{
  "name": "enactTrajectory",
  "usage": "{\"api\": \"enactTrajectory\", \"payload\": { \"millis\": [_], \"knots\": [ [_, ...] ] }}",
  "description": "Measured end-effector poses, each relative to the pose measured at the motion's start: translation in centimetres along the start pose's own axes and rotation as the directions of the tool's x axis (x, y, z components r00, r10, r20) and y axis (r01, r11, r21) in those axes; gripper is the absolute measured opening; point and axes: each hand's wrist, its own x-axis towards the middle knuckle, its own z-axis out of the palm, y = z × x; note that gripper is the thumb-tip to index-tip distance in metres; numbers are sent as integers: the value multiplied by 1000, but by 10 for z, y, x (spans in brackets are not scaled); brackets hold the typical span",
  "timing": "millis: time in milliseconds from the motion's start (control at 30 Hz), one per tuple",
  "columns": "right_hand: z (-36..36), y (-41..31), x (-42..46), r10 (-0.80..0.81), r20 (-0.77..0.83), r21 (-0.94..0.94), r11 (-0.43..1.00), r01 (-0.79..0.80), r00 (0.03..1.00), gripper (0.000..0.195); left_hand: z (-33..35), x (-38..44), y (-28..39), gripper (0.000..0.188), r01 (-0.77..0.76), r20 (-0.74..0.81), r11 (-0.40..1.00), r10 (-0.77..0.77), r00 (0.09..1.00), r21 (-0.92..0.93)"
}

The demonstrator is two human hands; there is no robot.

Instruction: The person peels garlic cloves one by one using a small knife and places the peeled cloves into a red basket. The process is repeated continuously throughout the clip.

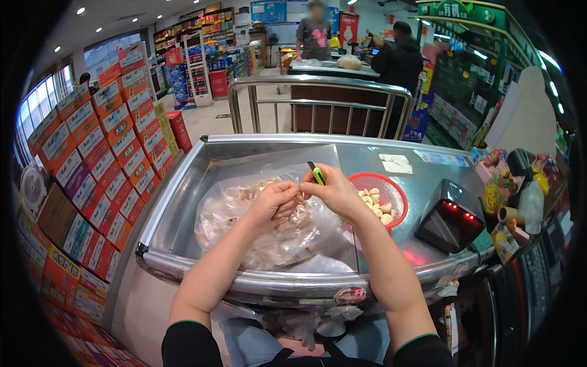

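Both hands meet above an open clear plastic bag [215, 225] of garlic cloves and loose skins [238, 193] on the metal counter. My left hand [277, 202] has its fingertips pinched together, perhaps on a garlic clove that the fingers mostly hide. A green utility knife [318, 176] with a dark end is held in my right hand [332, 190], whose thumb and fingertips touch those of the left. Just right of the right wrist stands a red plastic basket [403, 197] holding peeled garlic cloves [386, 208]; the forearm passes in front of its near left side.
A black checkout scanner [451, 215] with red lights stands on the right, beside wrapped sweets [495, 160]. Beyond the counter is a steel railing [321, 80]. Stacked cartons [110, 137] line the left. Two people [314, 34] are at a farther counter.
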Motion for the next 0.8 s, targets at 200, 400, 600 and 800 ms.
{"api": "enactTrajectory", "payload": {
  "millis": [200, 400, 600, 800],
  "knots": [
    [-6, 5, -3, 25, -102, -256, 965, -51, 995, 16, 5, 9, -6, 15, -7, -206, 950, 75, 976, 312],
    [2, 9, 2, -71, -101, -403, 915, 24, 992, 17, 4, 0, 3, 13, -10, -203, 928, 91, 975, 372],
    [1, 11, 1, -43, -154, -427, 904, -27, 987, 17, 6, 5, 2, 17, -3, -225, 877, 126, 966, 481],
    [-1, 7, 0, 52, -171, -413, 903, -119, 984, 19, 11, 7, 3, 17, 39, -262, 755, 178, 949, 655]
  ]
}}
